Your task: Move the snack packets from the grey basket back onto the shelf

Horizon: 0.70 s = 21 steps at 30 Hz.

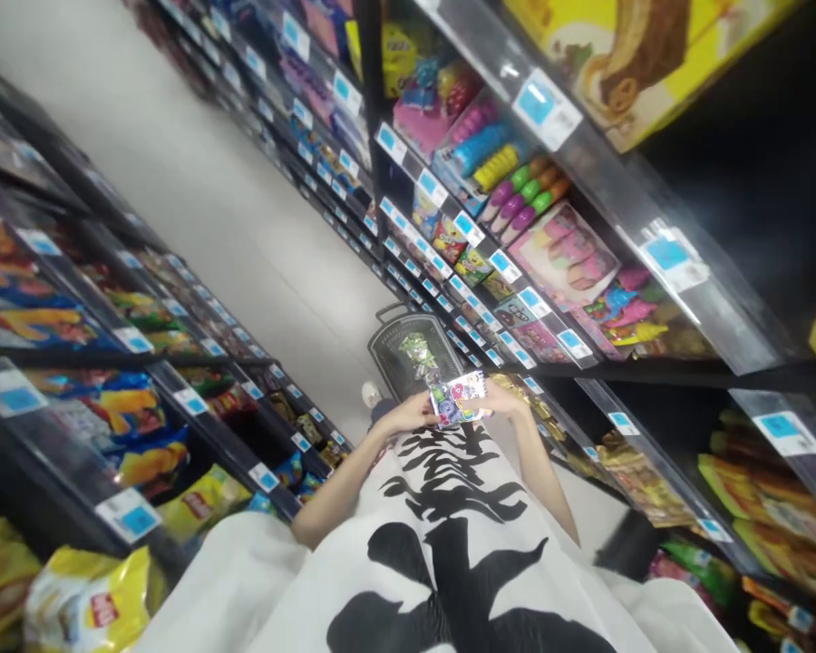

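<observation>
I see the left hand [412,414] and right hand [503,397] gripping opposite ends of a colourful packet [458,399], just below the frame's centre. Above it sits a dark basket [383,352] containing a green-and-white packet [416,350].

Tall black shelves [626,370] full of snacks stand on both sides of a smooth pale grey floor [258,227]. Small white-and-blue paper price tags [548,109] line their edges. On the left sits a shiny yellow-and-white snack bag [95,599]. Up on the right are a big yellow picture box [653,54] and a bumpy yellow tube [498,166].
</observation>
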### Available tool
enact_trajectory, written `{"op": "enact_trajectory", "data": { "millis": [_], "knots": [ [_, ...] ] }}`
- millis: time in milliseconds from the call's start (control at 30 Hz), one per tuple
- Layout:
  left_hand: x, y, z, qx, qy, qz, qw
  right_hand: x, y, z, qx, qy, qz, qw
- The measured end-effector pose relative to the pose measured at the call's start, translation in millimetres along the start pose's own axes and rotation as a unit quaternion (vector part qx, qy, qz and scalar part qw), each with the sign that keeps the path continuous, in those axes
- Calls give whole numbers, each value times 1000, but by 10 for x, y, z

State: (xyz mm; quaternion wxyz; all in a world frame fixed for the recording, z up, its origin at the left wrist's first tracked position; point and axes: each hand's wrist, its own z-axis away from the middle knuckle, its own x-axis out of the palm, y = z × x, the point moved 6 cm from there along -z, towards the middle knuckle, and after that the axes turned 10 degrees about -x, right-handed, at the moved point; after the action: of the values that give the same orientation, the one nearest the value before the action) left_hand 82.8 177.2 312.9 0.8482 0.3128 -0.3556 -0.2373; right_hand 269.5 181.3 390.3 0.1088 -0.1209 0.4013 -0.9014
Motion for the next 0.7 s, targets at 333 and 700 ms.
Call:
{"op": "enact_trajectory", "data": {
  "millis": [333, 700],
  "knots": [
    [-195, 16, 64, 29, 39, 16, 999, 99, -74, -330, 60, 2, 33, 998],
    [-855, -736, 56, -42, 312, -44, 948, -135, -291, -1174, -71, 6, 378, 923]
  ]
}}
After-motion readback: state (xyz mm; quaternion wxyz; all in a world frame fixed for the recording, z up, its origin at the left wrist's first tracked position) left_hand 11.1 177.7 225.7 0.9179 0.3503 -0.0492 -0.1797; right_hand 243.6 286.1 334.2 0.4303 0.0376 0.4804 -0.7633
